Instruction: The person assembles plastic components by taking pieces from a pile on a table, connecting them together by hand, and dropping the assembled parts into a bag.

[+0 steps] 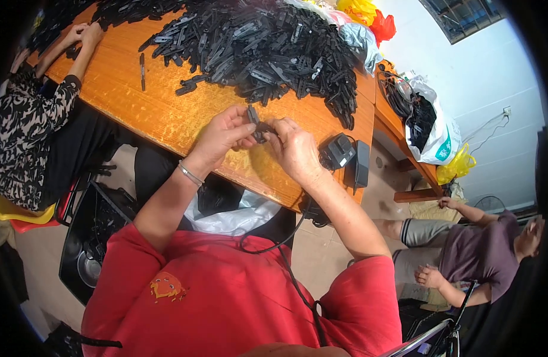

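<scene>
Above the front edge of the wooden table (190, 122), my two hands meet on a small black plastic piece (253, 116). My left hand (225, 134), with a metal bracelet at its wrist, pinches the piece between thumb and fingers. From the other side, my right hand (294, 149) has its fingers closed at the piece's right end, partly hiding it; what else they may hold is too small to make out. A big heap of similar black plastic parts (256, 50) covers the table beyond my hands.
Black adapter-like boxes (339, 153) sit at the table's right corner, by my right wrist. One thin black piece (142, 71) lies apart. A co-worker's hands (83, 37) work at the far left. A white bag of black parts (428, 125) stands right; another person (470, 250) sits beyond.
</scene>
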Demonstrator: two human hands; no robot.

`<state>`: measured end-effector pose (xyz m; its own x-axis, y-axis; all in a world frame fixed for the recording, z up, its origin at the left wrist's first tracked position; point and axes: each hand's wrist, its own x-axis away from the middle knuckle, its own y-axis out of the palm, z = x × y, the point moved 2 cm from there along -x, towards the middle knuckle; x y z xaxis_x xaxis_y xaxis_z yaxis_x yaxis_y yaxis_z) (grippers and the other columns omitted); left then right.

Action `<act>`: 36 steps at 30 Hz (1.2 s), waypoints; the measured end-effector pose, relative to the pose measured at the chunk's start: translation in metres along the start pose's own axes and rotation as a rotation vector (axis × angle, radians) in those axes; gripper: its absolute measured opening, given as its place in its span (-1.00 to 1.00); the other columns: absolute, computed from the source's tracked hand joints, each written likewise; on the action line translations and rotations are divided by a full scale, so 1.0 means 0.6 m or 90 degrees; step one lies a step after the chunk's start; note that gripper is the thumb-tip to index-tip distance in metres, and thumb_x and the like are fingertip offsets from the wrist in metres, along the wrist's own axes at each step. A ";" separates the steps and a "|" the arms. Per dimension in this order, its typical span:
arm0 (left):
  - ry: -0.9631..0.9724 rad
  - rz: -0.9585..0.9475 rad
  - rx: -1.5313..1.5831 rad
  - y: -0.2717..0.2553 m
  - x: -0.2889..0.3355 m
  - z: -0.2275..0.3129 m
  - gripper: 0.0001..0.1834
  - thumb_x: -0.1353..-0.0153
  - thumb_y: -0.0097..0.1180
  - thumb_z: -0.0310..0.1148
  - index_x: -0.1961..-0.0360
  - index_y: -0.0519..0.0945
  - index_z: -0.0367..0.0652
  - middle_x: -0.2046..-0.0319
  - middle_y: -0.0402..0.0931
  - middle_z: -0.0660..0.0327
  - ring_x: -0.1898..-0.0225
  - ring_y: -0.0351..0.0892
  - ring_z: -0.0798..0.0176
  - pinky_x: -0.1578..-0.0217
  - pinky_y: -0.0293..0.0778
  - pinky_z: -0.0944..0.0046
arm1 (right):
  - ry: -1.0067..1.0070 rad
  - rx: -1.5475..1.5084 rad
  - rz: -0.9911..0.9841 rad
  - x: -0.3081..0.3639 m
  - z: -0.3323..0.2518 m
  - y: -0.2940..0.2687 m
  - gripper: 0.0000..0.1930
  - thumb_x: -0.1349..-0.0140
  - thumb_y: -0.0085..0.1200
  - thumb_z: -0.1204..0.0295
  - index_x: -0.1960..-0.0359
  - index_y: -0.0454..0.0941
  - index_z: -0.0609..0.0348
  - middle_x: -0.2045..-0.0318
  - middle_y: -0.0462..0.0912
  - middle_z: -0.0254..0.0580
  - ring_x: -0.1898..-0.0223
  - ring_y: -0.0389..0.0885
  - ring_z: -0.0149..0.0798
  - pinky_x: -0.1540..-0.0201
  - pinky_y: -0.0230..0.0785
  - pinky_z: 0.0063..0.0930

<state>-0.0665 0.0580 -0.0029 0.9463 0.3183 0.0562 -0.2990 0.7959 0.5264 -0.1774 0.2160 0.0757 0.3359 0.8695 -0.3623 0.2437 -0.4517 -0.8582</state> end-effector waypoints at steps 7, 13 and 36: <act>0.050 0.031 -0.053 0.031 0.002 0.003 -0.61 -0.42 0.20 -0.54 -0.25 0.51 -0.21 0.10 0.66 0.27 0.17 0.73 0.45 0.19 0.65 0.50 | 0.056 -0.087 0.047 -0.007 -0.003 -0.002 -0.78 -0.25 0.36 0.45 0.10 0.73 0.22 0.26 0.68 0.06 0.26 0.71 0.17 0.21 0.56 -0.08; 0.119 0.076 -0.134 0.041 0.011 -0.009 -0.63 -0.38 0.17 -0.65 -0.19 0.51 -0.31 0.04 0.64 0.20 0.14 0.71 0.45 0.15 0.67 0.46 | 0.074 -0.099 0.019 0.002 0.006 0.012 -0.80 -0.20 0.38 0.44 0.15 0.75 0.19 0.32 0.67 0.04 0.26 0.70 0.16 0.20 0.55 -0.07; 0.181 0.103 -0.290 0.045 0.027 -0.023 -0.75 -0.43 0.19 -0.59 -0.09 0.58 -0.34 0.17 0.67 0.28 0.16 0.65 0.50 0.13 0.60 0.45 | 0.031 -0.116 -0.029 0.003 0.013 0.024 -0.63 -0.13 0.47 0.36 0.15 0.53 0.18 0.22 0.60 0.08 0.19 0.67 0.26 0.24 0.52 0.03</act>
<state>-0.0609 0.0914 0.0006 0.8323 0.5314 -0.1578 -0.5206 0.8471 0.1069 -0.1803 0.2128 0.0597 0.3629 0.8814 -0.3022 0.4186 -0.4440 -0.7922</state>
